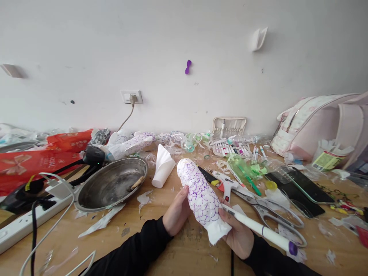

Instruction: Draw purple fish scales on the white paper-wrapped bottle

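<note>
A white paper-covered fish shape [198, 191] with purple scale lines is held between both hands, tilted over the table. My left hand [178, 211] grips its left side, thumb on top. My right hand [237, 232] holds its lower right edge and also a white marker [261, 230] with a purple end, which points down to the right. At the lower end the paper [217, 230] flares out, blank and crumpled. Just beyond the right hand lie a white glue gun [228, 186] and large grey scissors [267, 209].
A metal bowl [112, 184] with a brownish stick stands left, near a power strip [34, 222] with cables. Behind are a folded white paper [163, 166], similar scaled shapes [140, 141], markers [230, 148] and cut green plastic [240, 166]. Phones [307, 186] and a pink bag [310, 122] are right.
</note>
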Demonstrator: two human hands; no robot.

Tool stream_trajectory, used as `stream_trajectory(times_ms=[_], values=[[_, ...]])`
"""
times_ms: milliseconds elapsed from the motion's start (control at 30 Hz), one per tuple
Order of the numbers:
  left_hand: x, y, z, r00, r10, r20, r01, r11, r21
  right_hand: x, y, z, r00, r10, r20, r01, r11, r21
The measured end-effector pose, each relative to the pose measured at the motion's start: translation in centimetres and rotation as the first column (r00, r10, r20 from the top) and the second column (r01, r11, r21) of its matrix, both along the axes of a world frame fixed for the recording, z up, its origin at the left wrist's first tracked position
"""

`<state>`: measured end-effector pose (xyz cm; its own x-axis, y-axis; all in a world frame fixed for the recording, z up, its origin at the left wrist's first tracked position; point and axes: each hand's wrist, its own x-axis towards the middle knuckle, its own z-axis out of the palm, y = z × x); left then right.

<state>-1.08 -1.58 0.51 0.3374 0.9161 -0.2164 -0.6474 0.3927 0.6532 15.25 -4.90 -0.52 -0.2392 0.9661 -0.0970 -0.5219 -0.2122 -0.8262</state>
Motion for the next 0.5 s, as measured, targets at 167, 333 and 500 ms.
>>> stream_trajectory(times_ms=[167, 333, 500], values=[[0.1, 0.2, 0.1, 0.999, -0.002, 0.040, 0.005, 0.997, -0.079, 0.0, 0.0, 0.0, 0.999, 0.045, 0.030, -0.040, 0.989, -0.142], [0.0, 0.0, 0.6, 1.000, 0.019, 0.010, -0.018, 0.992, -0.129, 0.0, 0.2, -0.9, 0.961, 0.037, 0.273, -0.065, 0.994, 0.093], [0.0, 0.0, 0.8, 0.997, 0.083, 0.005, -0.083, 0.996, -0.015, 0.0, 0.2, -0.8, 0.933, 0.007, 0.359, -0.097, 0.967, 0.234]])
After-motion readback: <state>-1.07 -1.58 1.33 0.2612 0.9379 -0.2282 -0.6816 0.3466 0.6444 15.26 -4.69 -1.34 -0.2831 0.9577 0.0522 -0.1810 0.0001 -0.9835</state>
